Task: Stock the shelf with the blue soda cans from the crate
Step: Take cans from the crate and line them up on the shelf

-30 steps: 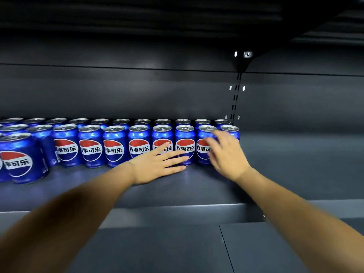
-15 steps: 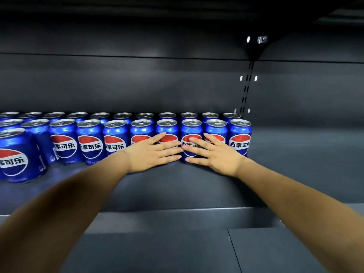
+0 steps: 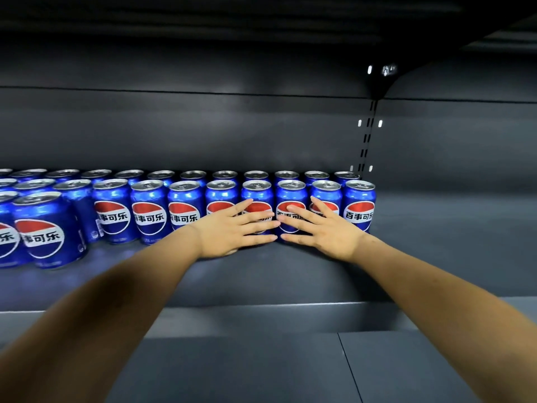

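Both arms reach forward onto a dark grey shelf (image 3: pixel 436 257), where the blue soda cans (image 3: pixel 149 210) stand upright in rows along the back, running from the left edge of view to just short of a slotted upright (image 3: pixel 366 135) in the rear wall. The left hand (image 3: pixel 229 231) lies flat with fingers straight and slightly spread, thumb raised; its fingertips (image 3: pixel 268 223) rest against the labelled faces of the front-row cans near the middle. The right hand (image 3: pixel 325 229) mirrors it, fingers (image 3: pixel 293 212) extended and fanned, laid against the fronts of the neighbouring cans. Neither hand curls round or pinches a can; both present open palms to the row, and the two sets of fingertips nearly meet in front of one can. The last can on the right (image 3: pixel 359 207) stands just beside the right hand, label facing out. To the far left, nearer cans (image 3: pixel 48 228) stand forward of the main row. Whether the palms bear on the shelf surface cannot be told. A lower ledge (image 3: pixel 261 318) crosses beneath the forearms.
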